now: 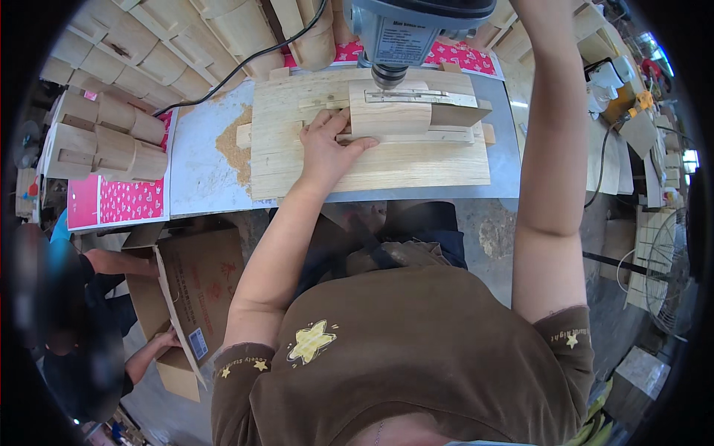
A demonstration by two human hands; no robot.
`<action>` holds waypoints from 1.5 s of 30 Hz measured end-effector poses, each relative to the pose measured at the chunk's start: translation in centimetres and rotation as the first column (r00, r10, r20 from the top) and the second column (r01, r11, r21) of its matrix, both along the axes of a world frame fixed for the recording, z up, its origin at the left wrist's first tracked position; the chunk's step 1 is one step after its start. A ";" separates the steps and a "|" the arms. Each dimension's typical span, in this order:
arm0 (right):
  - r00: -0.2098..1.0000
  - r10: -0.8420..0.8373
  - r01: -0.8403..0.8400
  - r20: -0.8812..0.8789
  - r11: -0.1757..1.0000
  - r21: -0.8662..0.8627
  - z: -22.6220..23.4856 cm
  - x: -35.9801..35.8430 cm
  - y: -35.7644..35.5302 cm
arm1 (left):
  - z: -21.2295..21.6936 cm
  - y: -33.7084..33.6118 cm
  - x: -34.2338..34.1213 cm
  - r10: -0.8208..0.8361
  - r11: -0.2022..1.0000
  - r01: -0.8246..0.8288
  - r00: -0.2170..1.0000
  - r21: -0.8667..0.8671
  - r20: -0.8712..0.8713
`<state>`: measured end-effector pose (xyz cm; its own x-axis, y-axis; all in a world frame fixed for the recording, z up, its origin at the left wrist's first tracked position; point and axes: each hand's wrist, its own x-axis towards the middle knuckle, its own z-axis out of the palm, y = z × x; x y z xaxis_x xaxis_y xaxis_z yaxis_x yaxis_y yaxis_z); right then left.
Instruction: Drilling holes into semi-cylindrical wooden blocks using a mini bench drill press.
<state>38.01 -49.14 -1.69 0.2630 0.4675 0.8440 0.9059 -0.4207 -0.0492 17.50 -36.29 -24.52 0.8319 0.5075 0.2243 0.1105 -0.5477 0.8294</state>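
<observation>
My left hand (327, 141) is at the left end of a pale wooden block (390, 117), its thumb along the near edge and its fingers curled against the end. The block lies on a wide wooden board (312, 167), against thin wooden strips (454, 134). Above its far side hangs the chuck (388, 76) of a grey-blue bench drill (405, 37). I cannot tell whether a bit touches the wood. A flat brownish plate (457, 114) sits at the block's right end. My right forearm (554, 134) reaches up past the drill's right side; that hand is out of the picture.
Stacks of shaped wooden pieces (111, 141) stand at the left and back. A black cable (245, 63) runs behind the board. Sawdust (236, 149) lies left of it. At lower left another person's hands (169, 338) hold a cardboard box (201, 282). A fan (669, 275) stands at right.
</observation>
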 end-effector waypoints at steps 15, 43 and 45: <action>0.868 -0.006 -0.223 -0.496 0.889 -0.401 -15.2 -5.7 -7.4 | 1.2 6.4 -6.6 -0.101 0.978 0.134 0.974 -0.157 0.204; 0.877 0.010 -0.203 -0.481 0.914 -0.350 -16.1 -6.7 -7.5 | 2.3 -0.1 -4.2 -0.104 0.993 0.111 0.983 -0.038 0.154; 0.890 0.010 -0.192 -0.456 0.916 -0.353 -16.5 -6.1 -6.7 | 1.3 -1.1 -3.6 -0.030 0.998 0.023 0.993 0.066 0.116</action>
<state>31.90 -55.86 -18.22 0.4938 0.7698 0.4044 0.8663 -0.3957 -0.3047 13.88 -37.36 -23.20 0.8110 0.4671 0.3524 -0.0002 -0.6021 0.7984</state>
